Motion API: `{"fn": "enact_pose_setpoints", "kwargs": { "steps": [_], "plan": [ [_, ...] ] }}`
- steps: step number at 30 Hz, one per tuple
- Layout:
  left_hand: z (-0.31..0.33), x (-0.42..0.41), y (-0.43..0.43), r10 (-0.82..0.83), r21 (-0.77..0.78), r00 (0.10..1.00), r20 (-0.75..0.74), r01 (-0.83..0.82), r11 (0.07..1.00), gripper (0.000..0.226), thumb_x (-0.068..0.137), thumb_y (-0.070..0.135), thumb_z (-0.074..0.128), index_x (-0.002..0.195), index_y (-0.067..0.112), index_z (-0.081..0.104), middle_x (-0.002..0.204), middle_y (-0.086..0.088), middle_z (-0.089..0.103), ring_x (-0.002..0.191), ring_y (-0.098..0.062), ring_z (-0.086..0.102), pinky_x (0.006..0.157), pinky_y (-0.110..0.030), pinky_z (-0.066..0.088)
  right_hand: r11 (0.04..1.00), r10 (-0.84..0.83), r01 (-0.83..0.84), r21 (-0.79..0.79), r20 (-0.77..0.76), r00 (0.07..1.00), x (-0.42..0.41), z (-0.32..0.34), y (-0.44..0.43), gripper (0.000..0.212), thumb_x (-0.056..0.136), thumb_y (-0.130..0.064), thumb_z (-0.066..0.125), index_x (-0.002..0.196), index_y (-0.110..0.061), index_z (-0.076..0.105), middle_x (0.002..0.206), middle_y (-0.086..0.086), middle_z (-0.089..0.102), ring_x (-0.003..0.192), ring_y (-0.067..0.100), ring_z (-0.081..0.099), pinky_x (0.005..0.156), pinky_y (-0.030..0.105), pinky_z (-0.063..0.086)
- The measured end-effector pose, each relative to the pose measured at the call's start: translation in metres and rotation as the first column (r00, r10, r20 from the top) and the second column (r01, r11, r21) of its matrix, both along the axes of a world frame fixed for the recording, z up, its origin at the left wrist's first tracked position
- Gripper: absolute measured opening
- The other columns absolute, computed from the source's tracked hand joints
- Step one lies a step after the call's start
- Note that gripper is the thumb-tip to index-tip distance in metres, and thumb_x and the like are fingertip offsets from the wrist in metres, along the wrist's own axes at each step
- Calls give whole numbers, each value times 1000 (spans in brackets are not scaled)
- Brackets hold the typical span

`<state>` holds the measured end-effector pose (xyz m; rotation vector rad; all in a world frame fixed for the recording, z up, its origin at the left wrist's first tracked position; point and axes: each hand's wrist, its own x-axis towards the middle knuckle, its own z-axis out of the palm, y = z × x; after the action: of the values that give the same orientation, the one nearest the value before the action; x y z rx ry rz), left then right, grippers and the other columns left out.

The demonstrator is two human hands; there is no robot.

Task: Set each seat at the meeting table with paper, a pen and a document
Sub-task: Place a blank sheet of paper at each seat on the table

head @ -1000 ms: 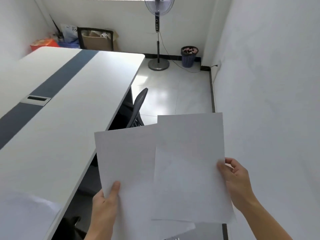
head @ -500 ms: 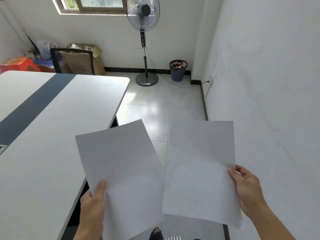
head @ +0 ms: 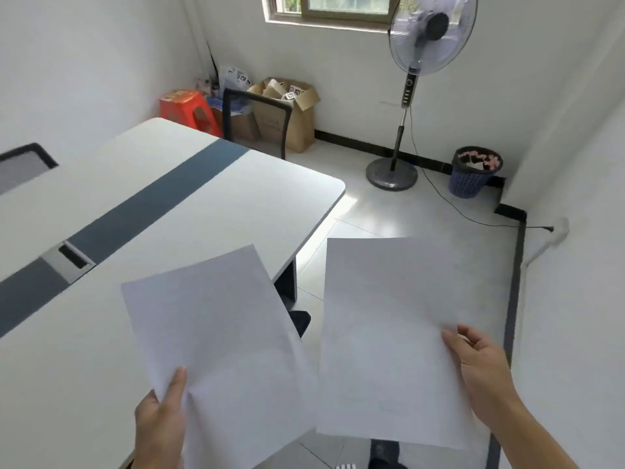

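Note:
My left hand (head: 162,421) grips the lower edge of a blank white sheet (head: 216,350), which hangs over the near right edge of the meeting table (head: 101,333). In my right hand (head: 480,377) is a second white sheet (head: 385,333), held by its right edge above the tiled floor. The two sheets are side by side and just apart. The table is white with a dark blue-grey stripe (head: 152,204) and a cable hatch (head: 72,257). No pen or printed document is in view.
A mesh chair (head: 257,123) stands at the table's far end, another chair back (head: 23,164) at the far left. Cardboard boxes (head: 287,110) and a red stool (head: 186,106) fill the corner. A standing fan (head: 419,79) and a bin (head: 473,170) are by the right wall.
The two sheets, overlapping a second ago, have been pulled apart, one in each hand. The view has swung left and up, so more of the table's far end and the window show.

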<state>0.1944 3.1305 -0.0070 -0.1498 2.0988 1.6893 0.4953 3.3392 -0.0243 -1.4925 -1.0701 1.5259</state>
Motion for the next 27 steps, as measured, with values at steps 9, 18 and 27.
{"fn": "enact_pose_setpoints", "kwargs": {
  "steps": [9,18,27],
  "plan": [
    [6,13,12,414,-116,910,35,-407,906,21,93,23,59,105,6,59,110,-16,60,105,-32,57,99,-43,42,864,503,-501,-47,51,863,-127,-9,141,15,95,-10,59,89,-13,72,79,6,76,58,18,69,61,33,56],
    [-16,-45,-6,594,-132,804,23,-587,799,37,90,30,63,116,4,60,118,-12,60,111,-30,55,101,-42,40,713,691,-701,-21,191,698,-301,-23,162,14,93,-10,57,90,-14,70,78,7,72,64,26,63,63,34,54],
    [-26,-126,-29,600,-100,800,-30,-599,794,29,95,16,56,119,0,60,108,-8,59,106,-21,52,95,-34,37,659,696,-745,-102,459,552,-459,-100,152,18,90,-20,55,98,-13,70,92,10,71,80,31,66,74,37,55]
  ]
}}
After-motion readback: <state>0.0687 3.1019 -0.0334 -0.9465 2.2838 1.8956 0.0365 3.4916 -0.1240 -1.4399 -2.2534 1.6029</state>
